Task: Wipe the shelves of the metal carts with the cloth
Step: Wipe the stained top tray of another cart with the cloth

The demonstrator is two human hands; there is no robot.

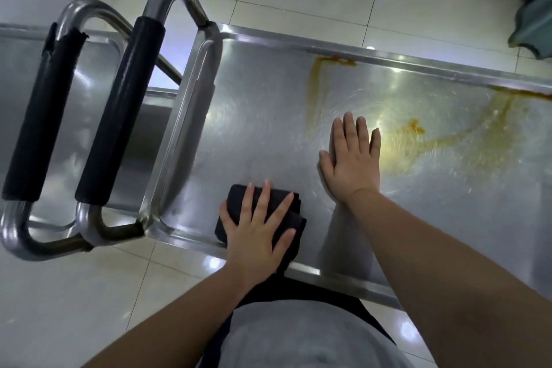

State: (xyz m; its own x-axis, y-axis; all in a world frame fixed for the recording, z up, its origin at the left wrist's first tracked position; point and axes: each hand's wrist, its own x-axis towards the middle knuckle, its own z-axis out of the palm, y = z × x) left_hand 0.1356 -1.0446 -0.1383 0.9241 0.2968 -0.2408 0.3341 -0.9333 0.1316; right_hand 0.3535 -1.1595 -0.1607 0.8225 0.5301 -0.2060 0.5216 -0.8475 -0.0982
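Observation:
A steel cart's top shelf (257,116) fills the middle of the view, streaked with yellow-brown smears (442,140) on its right half. A folded black cloth (239,200) lies near the shelf's front edge. My left hand (257,230) presses flat on the cloth with fingers spread. My right hand (352,158) rests flat on the bare metal to the right of the cloth, fingers straight, just left of the smears.
A second steel cart (89,69) stands to the left. Two tube handles with black foam grips (119,110) sit between the carts. White tiled floor (89,293) surrounds them. A green-grey object (534,15) lies at the top right corner.

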